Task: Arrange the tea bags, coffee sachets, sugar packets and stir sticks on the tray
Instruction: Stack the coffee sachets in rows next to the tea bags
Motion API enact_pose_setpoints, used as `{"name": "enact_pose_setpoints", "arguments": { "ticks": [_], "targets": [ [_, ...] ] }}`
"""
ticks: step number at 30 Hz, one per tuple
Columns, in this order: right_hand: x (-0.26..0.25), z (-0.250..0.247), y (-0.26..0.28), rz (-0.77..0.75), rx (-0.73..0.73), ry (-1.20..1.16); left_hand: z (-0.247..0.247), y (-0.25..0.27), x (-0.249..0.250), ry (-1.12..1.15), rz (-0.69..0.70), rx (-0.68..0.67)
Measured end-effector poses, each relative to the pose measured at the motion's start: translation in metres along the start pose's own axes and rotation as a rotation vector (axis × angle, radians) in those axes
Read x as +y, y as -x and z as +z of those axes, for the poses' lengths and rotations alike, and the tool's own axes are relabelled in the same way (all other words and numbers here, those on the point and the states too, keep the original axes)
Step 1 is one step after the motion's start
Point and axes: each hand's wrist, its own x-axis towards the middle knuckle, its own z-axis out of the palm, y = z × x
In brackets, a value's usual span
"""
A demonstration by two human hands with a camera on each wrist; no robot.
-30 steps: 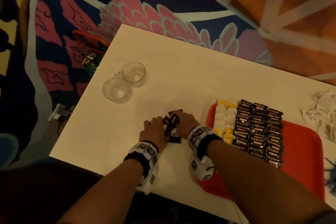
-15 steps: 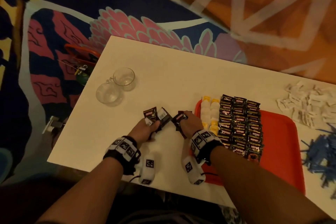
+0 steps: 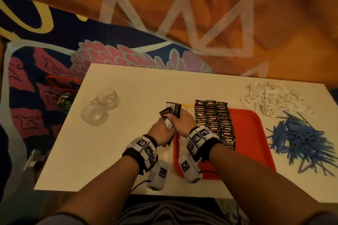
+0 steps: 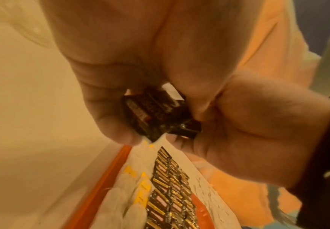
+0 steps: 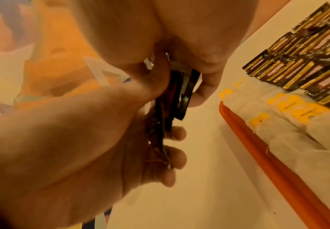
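Note:
Both hands meet just left of the red tray [image 3: 256,144]. My left hand [image 3: 161,131] and right hand [image 3: 182,120] together grip a small bunch of dark coffee sachets [image 3: 171,110], pressed into one stack [image 5: 181,96] [image 4: 154,111]. On the tray lie rows of coffee sachets [image 3: 214,120] and, at its left edge, white tea bags with yellow tags [image 5: 289,120] [image 4: 136,199], mostly hidden by my right hand in the head view. White sugar packets [image 3: 272,98] and blue stir sticks [image 3: 300,139] lie in piles on the table to the right of the tray.
Two empty glass mugs [image 3: 100,107] stand on the white table [image 3: 109,151] at the left. The table's near edge runs just behind my wrists. A patterned rug covers the floor beyond, with an orange object [image 3: 62,84] by the table's left side.
The hands, apart and each holding sachets half a second ago, have come together and moved right to the tray's left edge. The sachets are now gathered into one bunch. The head view shifted right.

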Motion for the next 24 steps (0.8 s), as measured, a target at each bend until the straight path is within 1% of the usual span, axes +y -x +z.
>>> {"name": "enact_pose_setpoints", "arguments": {
  "ticks": [3, 5, 6, 8, 9, 11, 12, 14, 16, 17, 19, 21, 23, 24],
  "targets": [
    [0.005, -0.012, 0.005, 0.087, 0.064, -0.1, 0.007, 0.002, 0.01, 0.118, 0.132, -0.002],
    [0.009, -0.018, 0.007, 0.109, 0.089, -0.157, 0.012, 0.003, 0.014, 0.121, 0.16, 0.014],
    [0.014, -0.022, 0.007, 0.123, 0.102, -0.201, 0.014, 0.003, 0.015, 0.104, 0.136, 0.037],
    [0.021, -0.033, 0.01, 0.145, 0.123, -0.288, 0.017, 0.001, 0.014, 0.075, 0.076, 0.134],
    [0.027, -0.038, 0.009, 0.167, 0.14, -0.309, 0.018, 0.001, 0.015, 0.091, 0.064, 0.205],
    [0.036, -0.051, 0.011, 0.187, 0.159, -0.318, 0.022, -0.002, 0.018, 0.191, 0.014, 0.317],
    [0.044, -0.055, 0.01, 0.195, 0.155, -0.317, 0.025, -0.003, 0.025, 0.261, -0.024, 0.321],
    [0.054, -0.065, 0.012, 0.173, 0.111, -0.3, 0.035, -0.006, 0.037, 0.355, -0.066, 0.256],
    [0.058, -0.072, 0.016, 0.143, 0.047, -0.321, 0.051, -0.01, 0.053, 0.297, -0.02, 0.187],
    [0.054, -0.077, 0.023, 0.138, 0.026, -0.364, 0.059, -0.013, 0.058, 0.264, 0.017, 0.174],
    [0.056, -0.087, 0.028, 0.133, 0.009, -0.491, 0.072, -0.016, 0.074, 0.297, -0.006, 0.188],
    [0.056, -0.101, 0.037, 0.124, -0.005, -0.601, 0.082, -0.017, 0.088, 0.526, -0.07, 0.209],
    [0.059, -0.113, 0.043, 0.089, -0.027, -0.677, 0.09, -0.016, 0.099, 0.79, -0.152, 0.155],
    [0.061, -0.117, 0.044, 0.084, -0.037, -0.701, 0.092, -0.016, 0.103, 0.897, -0.194, 0.096]
  ]
}}
